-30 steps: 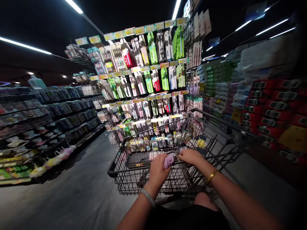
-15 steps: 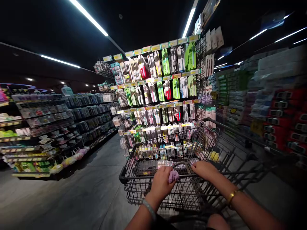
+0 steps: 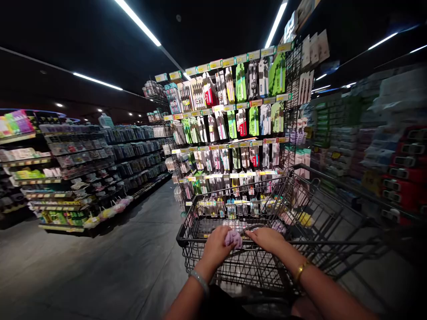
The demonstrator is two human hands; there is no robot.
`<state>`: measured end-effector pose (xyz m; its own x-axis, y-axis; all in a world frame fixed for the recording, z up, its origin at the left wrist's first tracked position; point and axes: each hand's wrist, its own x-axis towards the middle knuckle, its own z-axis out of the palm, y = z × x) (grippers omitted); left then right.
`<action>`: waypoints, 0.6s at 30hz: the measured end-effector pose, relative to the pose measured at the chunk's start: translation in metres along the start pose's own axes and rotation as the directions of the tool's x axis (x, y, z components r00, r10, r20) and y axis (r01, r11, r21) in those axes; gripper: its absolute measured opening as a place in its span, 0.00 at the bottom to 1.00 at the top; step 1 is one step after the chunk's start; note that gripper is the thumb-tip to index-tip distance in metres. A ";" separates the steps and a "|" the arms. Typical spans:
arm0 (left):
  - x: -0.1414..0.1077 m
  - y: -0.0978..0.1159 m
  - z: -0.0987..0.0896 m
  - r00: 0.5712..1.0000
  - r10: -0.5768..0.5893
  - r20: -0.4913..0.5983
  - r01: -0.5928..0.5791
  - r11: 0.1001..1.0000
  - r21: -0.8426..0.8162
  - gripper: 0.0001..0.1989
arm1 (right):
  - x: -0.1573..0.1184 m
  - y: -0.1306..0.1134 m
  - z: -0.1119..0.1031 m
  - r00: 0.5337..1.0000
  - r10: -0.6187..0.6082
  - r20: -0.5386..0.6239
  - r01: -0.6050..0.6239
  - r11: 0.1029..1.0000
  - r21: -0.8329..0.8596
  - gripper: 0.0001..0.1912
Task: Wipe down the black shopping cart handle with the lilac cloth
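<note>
My left hand (image 3: pixel 216 249) is closed around a bunched lavender cloth-like thing (image 3: pixel 233 239), just over the near rim of a black wire shopping cart (image 3: pixel 233 266). Its exact kind does not show. My right hand (image 3: pixel 267 240) lies over the same rim, close to the right of the lavender thing, its visible fingers stretched out to the left. The far fingers of that hand are partly hidden. Packaged goods (image 3: pixel 233 223) lie in the cart's basket beyond my hands, with a purple item (image 3: pixel 278 226) to the right of them.
A rack of hanging toothbrush-like packs (image 3: pixel 240 82) rises just past the cart. A low display shelf (image 3: pixel 60 195) stands at left, with grey floor (image 3: pixel 133 249) between. Stacked goods (image 3: pixel 333 133) line the right side, blurred.
My right hand has moved left along the cart's rim, nearer to my left hand. The left hand keeps the lavender thing. The view has turned slightly left.
</note>
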<state>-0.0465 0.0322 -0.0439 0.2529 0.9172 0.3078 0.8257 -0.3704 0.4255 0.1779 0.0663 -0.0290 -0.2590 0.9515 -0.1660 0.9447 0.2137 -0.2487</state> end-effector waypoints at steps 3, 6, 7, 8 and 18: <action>-0.009 0.000 0.004 0.995 -0.064 -0.075 0.063 0.998 -0.009 0.17 | 0.000 0.000 0.002 1.000 0.009 -0.001 -0.009 1.000 -0.010 0.41; -0.015 0.015 0.013 0.996 0.014 -0.084 -0.010 0.998 0.057 0.15 | 0.000 0.000 0.002 1.000 0.017 -0.002 -0.017 0.999 -0.028 0.41; -0.016 0.019 0.015 0.995 0.062 -0.072 -0.057 0.995 0.078 0.15 | 0.000 0.000 0.002 1.000 0.019 -0.003 -0.019 0.999 -0.036 0.40; -0.016 0.020 0.015 0.992 0.113 -0.053 -0.108 0.990 0.090 0.16 | -0.001 0.000 0.002 1.000 0.022 -0.003 -0.022 0.999 -0.043 0.40; -0.017 -0.031 -0.005 0.993 -0.052 -0.103 0.052 0.999 -0.003 0.14 | -0.005 0.003 -0.001 0.999 0.048 0.002 -0.048 0.997 -0.059 0.36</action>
<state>-0.0791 0.0274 -0.0578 0.1565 0.9151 0.3715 0.8363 -0.3229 0.4430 0.1819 0.0628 -0.0278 -0.2133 0.9603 -0.1796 0.9663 0.1802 -0.1838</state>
